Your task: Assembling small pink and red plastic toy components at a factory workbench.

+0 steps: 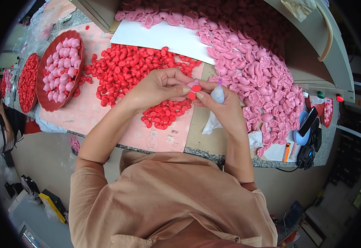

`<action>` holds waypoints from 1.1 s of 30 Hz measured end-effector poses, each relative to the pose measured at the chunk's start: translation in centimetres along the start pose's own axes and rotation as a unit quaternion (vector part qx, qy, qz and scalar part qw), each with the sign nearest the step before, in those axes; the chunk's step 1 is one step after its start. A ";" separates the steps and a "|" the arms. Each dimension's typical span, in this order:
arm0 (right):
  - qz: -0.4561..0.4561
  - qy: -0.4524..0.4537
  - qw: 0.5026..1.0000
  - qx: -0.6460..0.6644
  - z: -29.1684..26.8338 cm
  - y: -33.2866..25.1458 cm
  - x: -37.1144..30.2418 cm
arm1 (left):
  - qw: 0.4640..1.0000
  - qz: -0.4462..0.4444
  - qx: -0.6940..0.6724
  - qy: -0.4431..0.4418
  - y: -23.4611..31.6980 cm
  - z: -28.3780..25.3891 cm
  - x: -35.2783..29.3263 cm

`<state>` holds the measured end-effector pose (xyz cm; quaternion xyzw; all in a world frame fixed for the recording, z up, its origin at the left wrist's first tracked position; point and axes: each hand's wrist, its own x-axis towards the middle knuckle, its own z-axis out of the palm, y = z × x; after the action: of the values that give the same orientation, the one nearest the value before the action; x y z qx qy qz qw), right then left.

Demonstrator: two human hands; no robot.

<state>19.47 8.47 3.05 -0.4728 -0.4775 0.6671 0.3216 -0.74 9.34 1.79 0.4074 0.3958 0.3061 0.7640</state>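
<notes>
My left hand pinches a small pink rounded piece with a red oval part on its end. Just below, a second red oval part sits at the fingertips of both hands; which one grips it I cannot tell. My right hand is closed around a small translucent squeeze bottle with a purple nozzle pointing up, its thumb and fingers meeting the left hand's. Loose red bean-shaped pieces lie heaped beyond and under my left wrist. Pink ruffled shells pile up to the right.
A red oval tray of pink-and-red pieces stands left, beside another tray of red pieces. A white board lies at the back beneath a shelf cabinet. An orange marker and a phone sit right. Another person is far left.
</notes>
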 end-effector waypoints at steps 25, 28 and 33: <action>0.010 -0.011 0.998 0.053 -0.4 0.4 0.5 | 1.000 0.003 -0.021 0.014 0.7 0.3 -0.2; -0.025 0.030 0.997 0.070 0.4 0.4 0.5 | 0.997 0.031 -0.072 -0.006 0.6 0.8 -0.2; -0.135 0.064 0.988 0.027 1.8 1.1 0.2 | 0.987 0.074 -0.144 0.024 -0.8 1.4 -0.1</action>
<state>17.76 7.64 2.12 -0.4364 -0.4971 0.5988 0.4515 0.56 8.34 1.67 0.3142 0.3347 0.4248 0.7803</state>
